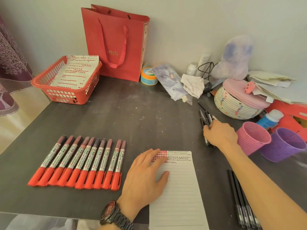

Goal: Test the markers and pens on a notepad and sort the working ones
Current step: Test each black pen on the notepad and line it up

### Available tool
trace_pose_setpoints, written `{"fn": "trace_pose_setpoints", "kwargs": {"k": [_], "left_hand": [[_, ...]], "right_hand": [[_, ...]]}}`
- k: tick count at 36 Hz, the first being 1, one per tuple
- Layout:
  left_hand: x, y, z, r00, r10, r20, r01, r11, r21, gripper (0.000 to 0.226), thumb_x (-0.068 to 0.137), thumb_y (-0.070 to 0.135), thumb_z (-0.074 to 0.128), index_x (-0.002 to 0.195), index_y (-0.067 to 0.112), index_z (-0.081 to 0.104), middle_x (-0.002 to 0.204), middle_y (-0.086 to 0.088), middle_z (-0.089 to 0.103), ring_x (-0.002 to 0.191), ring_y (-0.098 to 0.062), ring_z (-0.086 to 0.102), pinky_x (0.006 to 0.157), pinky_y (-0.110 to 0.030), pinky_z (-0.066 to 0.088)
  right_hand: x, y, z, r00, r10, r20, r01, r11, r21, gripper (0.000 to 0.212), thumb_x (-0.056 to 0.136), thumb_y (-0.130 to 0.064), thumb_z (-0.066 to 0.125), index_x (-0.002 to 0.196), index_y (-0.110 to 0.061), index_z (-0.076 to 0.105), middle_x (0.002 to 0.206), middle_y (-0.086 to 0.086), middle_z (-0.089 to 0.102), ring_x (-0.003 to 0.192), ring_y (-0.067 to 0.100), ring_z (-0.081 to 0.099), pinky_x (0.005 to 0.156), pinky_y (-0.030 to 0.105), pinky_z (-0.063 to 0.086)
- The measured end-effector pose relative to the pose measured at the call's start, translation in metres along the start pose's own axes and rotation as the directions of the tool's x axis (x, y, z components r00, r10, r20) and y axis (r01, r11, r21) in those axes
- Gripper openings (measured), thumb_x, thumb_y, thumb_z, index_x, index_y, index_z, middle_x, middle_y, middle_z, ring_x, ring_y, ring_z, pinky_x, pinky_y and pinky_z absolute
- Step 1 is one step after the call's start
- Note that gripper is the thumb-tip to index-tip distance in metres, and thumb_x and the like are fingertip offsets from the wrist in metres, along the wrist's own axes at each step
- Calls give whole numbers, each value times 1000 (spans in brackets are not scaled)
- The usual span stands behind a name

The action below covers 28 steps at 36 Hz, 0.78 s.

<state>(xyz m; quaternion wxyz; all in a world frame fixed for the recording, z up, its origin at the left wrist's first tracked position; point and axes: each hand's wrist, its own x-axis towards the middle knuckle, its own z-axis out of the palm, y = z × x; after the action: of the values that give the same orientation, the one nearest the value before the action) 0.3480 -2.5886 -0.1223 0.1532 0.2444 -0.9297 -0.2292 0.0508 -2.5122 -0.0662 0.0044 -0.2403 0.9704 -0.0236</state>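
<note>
Only the head view here, so that's what I'm going off.

The left hand [146,173] is lying flat, fingers straight and spread, pressing down the upper left part of the notepad [181,188]. It isn't holding anything, just pinning the page, which is already carrying red and black test scribbles along its top lines.

The right hand [219,133] is reaching out past the notepad's far right corner and sitting on top of the loose black pens [206,118]. The fingers are curling down onto the pile, but the back of the hand is hiding them, so I can't tell if it's actually pinching a pen or only touching.

The bit that matters, I'm thinking: those pens are lying right under and just beyond the right fingertips, long axes running near to far and leaning slightly left. So the right hand is clearly the nearer one, and the left is well apart from them.

The red markers [79,161] are sitting capped in a row left of the notepad.
</note>
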Motion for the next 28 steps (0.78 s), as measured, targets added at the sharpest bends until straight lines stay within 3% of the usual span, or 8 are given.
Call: {"fn": "trace_pose_setpoints", "kwargs": {"k": [6, 8, 11, 15, 19, 23, 26, 28], "left_hand": [[1, 1, -1, 1000, -5, -2, 5, 1000, -7, 48, 94, 56, 37, 138, 42, 48, 156, 17, 33, 147, -7, 20, 117, -22, 5], [1, 2, -2, 1000, -4, -7, 3, 1000, -15, 48, 94, 55, 37, 138, 41, 49, 156, 16, 33, 147, -7, 21, 117, -23, 7], [1, 3, -4, 1000, 6, -16, -6, 1000, -26, 45, 94, 51, 40, 137, 40, 51, 155, 15, 36, 147, -8, 22, 118, -24, 11], [0, 4, -7, 998, 0, -64, -9, 992, -125, 42, 94, 50, 44, 131, 36, 59, 147, 17, 45, 143, -6, 30, 118, -27, 23], [-2, 6, -13, 990, 13, -143, -50, 965, -259, 31, 95, 43, 53, 121, 32, 65, 128, 22, 57, 130, -5, 45, 107, -35, 39], [-6, 8, -19, 985, 54, -163, -107, 936, -336, 26, 96, 43, 54, 118, 34, 63, 117, 25, 60, 121, -8, 52, 99, -36, 43], [-10, 12, -21, 983, 118, -138, -155, 939, -305, 30, 95, 54, 52, 117, 35, 62, 109, 25, 61, 114, -6, 54, 96, -30, 41], [-11, 16, -20, 980, 163, -114, -187, 950, -250, 34, 94, 60, 51, 113, 35, 65, 103, 25, 63, 107, -1, 55, 93, -25, 40]], "right_hand": [[-37, 6, -11, 999, -6, 35, -10, 909, 416, 28, 101, -37, 45, 86, -24, 64, 85, -1, 72, 79, 25, 63, 72, 37, 46], [-63, 4, -12, 999, -38, 38, 5, 769, 639, 22, 101, -34, 49, 89, -28, 67, 76, -9, 73, 75, 15, 67, 72, 36, 49], [-109, -1, -11, 992, -97, 82, -24, 491, 871, 19, 104, -22, 52, 98, -24, 69, 82, -6, 76, 61, 3, 62, 56, 25, 49], [-164, -8, -3, 977, -156, 144, -113, 193, 975, 16, 105, -14, 49, 106, -12, 65, 90, 5, 78, 71, 13, 70, 53, 24, 54], [-202, -17, 6, 962, -206, 177, -181, 3, 984, 10, 101, -21, 53, 101, -15, 60, 102, 12, 78, 89, 28, 76, 60, 28, 58], [-217, -21, 20, 959, -230, 164, -173, -17, 985, 9, 92, -35, 69, 96, -28, 71, 108, 6, 77, 98, 23, 73, 70, 29, 58], [-221, -23, 26, 966, -206, 156, -154, 23, 988, 32, 83, -47, 69, 106, -24, 73, 95, -2, 73, 84, 14, 66, 70, 29, 54], [-222, -23, 26, 961, -240, 140, -148, -16, 989, 32, 84, -45, 69, 105, -21, 73, 89, -1, 71, 76, 14, 60, 67, 27, 52]]}}
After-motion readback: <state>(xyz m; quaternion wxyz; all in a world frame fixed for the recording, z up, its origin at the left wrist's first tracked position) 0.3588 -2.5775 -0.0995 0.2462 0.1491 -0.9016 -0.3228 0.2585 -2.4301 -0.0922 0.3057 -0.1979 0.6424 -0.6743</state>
